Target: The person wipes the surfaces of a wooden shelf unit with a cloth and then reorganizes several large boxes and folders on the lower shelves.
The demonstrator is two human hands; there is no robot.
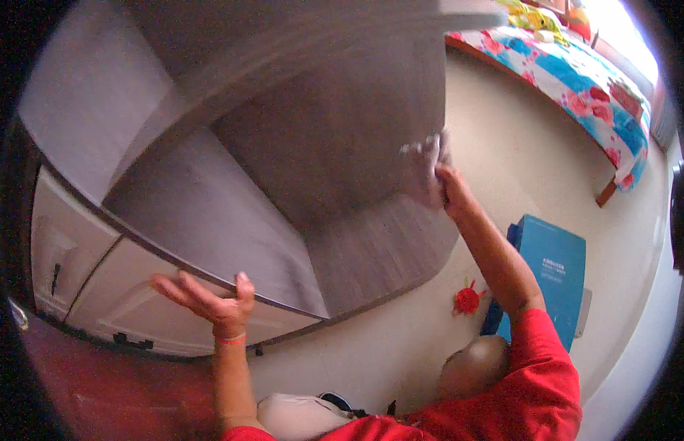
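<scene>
My right hand (454, 190) grips a pale cloth (430, 171), blurred, at the front edge of a dark wood-grain side panel (364, 121). This panel belongs to a large wardrobe with open compartments. Lower left, my left hand (215, 302) is spread in front of a white panelled door (171, 308), its thumb near the shelf's dark front edge. Nothing shows in that hand, and contact with the edge is hard to tell. The grey shelf surface (226, 220) stretches behind it.
On the floor lie a blue box (557, 264) bearing writing and a red flower-like ornament (466, 301). A bed (573, 93) with a floral sheet stands upper right. Black handles (133, 342) stick out from the white fronts. A dark red surface (127, 386) lies lower left.
</scene>
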